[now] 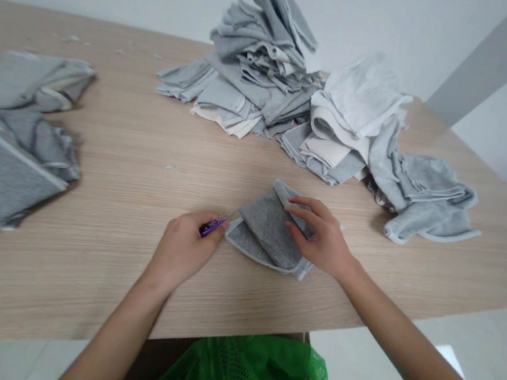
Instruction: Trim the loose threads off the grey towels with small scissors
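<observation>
Clasping a purple-handled tool in the left hand, nine o'clock of a folded gray cloth on the table; resting a loosely spread right hand on the cloth's three-o'clock side.

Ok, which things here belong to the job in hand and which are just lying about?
In use:
purple tool, in left hand
grey cloth piece, under right hand

Apparently just lying about:
heaped grey and white cloths
grey cloths at left
green mesh
pale scraps
</observation>
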A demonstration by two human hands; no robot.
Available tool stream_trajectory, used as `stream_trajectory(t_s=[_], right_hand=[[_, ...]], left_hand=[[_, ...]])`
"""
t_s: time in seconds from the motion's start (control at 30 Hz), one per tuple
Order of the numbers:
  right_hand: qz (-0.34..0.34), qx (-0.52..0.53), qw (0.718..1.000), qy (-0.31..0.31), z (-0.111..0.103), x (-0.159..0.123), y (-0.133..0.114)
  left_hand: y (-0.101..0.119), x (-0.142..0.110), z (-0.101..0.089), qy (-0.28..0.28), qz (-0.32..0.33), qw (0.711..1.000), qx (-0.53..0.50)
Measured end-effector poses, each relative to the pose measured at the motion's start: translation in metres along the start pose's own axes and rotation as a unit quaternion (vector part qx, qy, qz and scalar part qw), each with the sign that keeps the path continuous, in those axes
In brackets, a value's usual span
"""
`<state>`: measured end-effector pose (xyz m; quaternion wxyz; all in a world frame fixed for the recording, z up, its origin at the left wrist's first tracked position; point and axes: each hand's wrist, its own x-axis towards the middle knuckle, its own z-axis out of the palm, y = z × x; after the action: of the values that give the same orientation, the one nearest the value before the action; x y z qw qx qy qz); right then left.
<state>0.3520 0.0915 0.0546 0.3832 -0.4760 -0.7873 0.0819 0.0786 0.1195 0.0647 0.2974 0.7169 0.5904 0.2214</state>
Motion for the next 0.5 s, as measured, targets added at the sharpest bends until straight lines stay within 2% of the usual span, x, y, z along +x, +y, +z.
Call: stream_trajectory(t_s=[0.07,0.13,0.33,0.5], right_hand=[[-0.025,-0.002,0.999,0.022,-0.001,0.005,-0.01],[-0.063,-0.002,0.998,0.007,0.001,0.015,-0.022],[-0.145,0.015,0.978,-0.149,0.031,0.055,-0.045],[-0.137,0.071,0.978,-0.14,0.055,0.062,-0.039]], left_hand=[[-0.002,0.001,0.0,-0.009,-0.005,0.999,-0.042],[-0.005,0.003,0.0,-0.015,-0.008,0.996,-0.087],[-0.012,0.007,0.005,-0.029,-0.014,0.977,-0.212],[-0.014,0.008,0.005,-0.017,-0.03,0.964,-0.264]])
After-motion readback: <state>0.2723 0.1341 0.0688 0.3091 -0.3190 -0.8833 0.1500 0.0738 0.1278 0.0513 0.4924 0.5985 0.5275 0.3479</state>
